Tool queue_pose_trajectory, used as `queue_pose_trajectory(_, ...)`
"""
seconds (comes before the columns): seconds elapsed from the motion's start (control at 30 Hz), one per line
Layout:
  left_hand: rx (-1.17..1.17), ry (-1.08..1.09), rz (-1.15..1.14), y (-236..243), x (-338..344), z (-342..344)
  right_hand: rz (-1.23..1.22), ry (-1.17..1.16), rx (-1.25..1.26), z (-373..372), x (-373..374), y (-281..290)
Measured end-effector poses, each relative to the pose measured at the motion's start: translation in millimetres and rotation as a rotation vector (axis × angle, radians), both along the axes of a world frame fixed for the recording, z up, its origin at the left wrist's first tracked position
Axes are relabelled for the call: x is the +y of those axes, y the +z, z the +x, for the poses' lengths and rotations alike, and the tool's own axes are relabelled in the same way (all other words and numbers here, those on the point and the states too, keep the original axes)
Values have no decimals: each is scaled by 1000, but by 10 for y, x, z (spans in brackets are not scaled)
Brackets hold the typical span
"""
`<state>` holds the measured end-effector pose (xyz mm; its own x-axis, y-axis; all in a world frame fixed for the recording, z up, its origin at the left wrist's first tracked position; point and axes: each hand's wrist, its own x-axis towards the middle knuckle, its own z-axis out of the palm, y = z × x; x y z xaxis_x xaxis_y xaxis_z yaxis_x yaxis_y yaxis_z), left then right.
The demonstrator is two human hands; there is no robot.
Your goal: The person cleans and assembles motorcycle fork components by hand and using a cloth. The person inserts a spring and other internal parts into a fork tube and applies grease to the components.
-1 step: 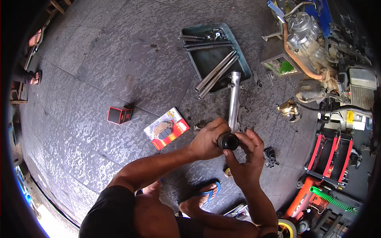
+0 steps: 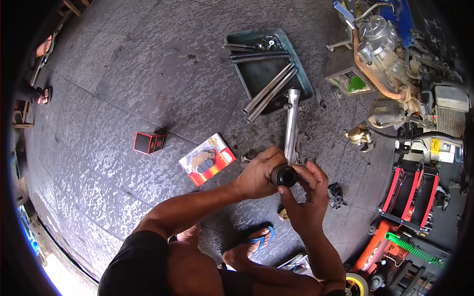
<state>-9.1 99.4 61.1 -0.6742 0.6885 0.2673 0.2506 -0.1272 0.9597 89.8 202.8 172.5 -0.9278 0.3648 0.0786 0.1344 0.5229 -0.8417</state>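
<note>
Between my hands is a silver fork leg point(image 2: 292, 123), its far end beside the tray. A round black collar, which looks like a rubber seal point(image 2: 284, 175), sits at its near end, the dark opening facing up. My left hand point(image 2: 261, 173) is closed around the leg just below this collar. On the collar's right and near sides rest the thumb and fingertips of my right hand point(image 2: 307, 197), bent around its rim. My fingers partly hide where the collar meets the tube.
A green-grey tray point(image 2: 306, 93) holds two metal tubes point(image 2: 269, 91), springs point(image 2: 259, 57) and small hardware. Left lie a brake-pad package point(image 2: 206, 160) and a red-black box point(image 2: 149, 143). Engine parts point(image 2: 377, 37), a red tool rack point(image 2: 411, 195) and an orange machine point(image 2: 374, 246) line the right.
</note>
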Motion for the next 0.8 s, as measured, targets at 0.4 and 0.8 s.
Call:
queue_pose_trajectory(0.4, 11, 23, -6, 56, 97, 36, 299, 180, -347, -368, 142, 571)
queue_pose_trajectory(0.8, 37, -3, 181, -23, 220, 16, 602, 145, -102, -792, 126, -100)
